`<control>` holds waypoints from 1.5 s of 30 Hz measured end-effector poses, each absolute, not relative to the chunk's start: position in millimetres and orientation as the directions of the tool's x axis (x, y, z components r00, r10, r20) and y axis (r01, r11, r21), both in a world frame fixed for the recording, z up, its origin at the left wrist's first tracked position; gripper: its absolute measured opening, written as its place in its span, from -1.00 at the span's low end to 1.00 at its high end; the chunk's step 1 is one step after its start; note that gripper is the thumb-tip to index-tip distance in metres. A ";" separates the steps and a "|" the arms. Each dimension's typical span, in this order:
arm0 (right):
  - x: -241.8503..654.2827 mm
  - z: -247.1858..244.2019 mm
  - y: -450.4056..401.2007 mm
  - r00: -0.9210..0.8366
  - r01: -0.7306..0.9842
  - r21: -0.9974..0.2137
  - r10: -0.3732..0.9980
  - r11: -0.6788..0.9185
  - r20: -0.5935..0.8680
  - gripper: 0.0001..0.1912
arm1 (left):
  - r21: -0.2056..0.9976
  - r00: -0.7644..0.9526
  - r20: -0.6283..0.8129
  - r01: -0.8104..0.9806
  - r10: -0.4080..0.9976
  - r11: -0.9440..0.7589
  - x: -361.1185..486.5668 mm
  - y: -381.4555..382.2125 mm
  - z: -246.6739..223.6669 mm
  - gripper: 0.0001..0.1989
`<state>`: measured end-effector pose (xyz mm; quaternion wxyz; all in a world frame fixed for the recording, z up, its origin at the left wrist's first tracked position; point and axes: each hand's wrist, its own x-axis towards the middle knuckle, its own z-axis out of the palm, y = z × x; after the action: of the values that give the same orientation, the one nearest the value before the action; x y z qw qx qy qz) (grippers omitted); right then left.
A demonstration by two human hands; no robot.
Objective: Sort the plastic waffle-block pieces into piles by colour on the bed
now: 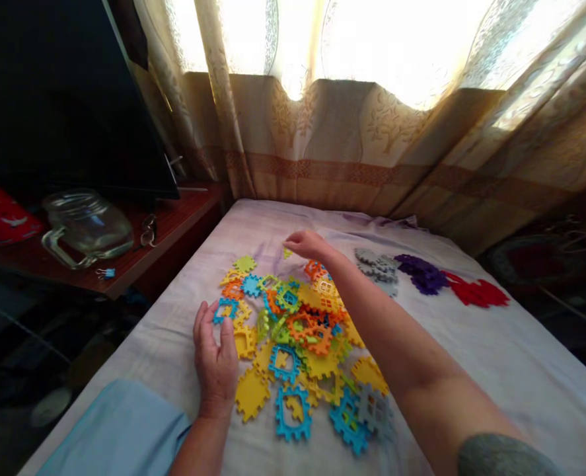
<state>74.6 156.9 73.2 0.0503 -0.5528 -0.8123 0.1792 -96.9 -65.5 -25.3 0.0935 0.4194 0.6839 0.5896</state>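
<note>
Pale bedding (511, 370) spreads across the lower half of the frame, scattered with toothed, flat plastic pieces. Nearest, at bottom centre, lie a blue frame piece (293, 433) and a grey window piece (372, 406). At lower left, the left hand (217, 360) rests at the pile's edge, fingers loosely parted and grasping nothing visible; its fingertips are at a blue square frame (218, 311), though whether they touch it is hard to tell. Mid-frame, the mixed pile (317, 362) of yellow, orange, green and blue pieces lies between the left hand and the right forearm. Just beyond it, the right hand (306, 244) appears to pinch a small yellow-green piece (287, 253), mostly hidden by the fingers. The step in hand looks like holding that one piece apart from the pile; the next move seems to call for a flat spot and a loosened pinch. Right of centre sit grey (376, 268), purple (421, 273) and red stacks (476, 289). Patterned curtains (297, 132) fill the top.
</note>
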 end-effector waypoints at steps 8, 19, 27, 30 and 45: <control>70.8 24.0 206.8 -0.049 0.978 -0.206 0.991 0.022 -0.128 -0.37 | 0.903 -0.636 0.331 0.427 0.697 -0.038 -97.0 -65.8 -28.8 -0.57; 88.0 51.5 97.3 -0.693 0.688 -0.436 0.704 0.580 -0.155 -0.56 | 0.889 -0.604 0.361 0.454 0.711 -0.065 -99.2 -62.7 -30.2 -0.58; 232.5 42.2 -30.6 -0.208 0.871 -0.427 0.970 0.241 0.123 -0.42 | 0.829 -0.528 0.451 0.546 0.719 -0.119 -101.8 -57.3 -25.6 -0.61; 264.9 6.0 -72.2 0.131 0.942 -0.322 0.986 -0.092 0.099 -0.39 | 0.820 -0.496 0.460 0.556 0.737 -0.137 -101.5 -56.2 -26.2 -0.60; 168.4 -13.9 -68.5 0.136 0.459 -0.887 0.982 0.056 0.132 -0.47 | 0.513 -0.032 0.394 0.837 0.919 -0.190 -69.7 -132.4 -25.9 -0.17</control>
<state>168.4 -68.5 -13.9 0.4328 -0.6169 -0.5837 0.3023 -69.7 -132.4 -25.9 0.0603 0.6930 0.6334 0.3391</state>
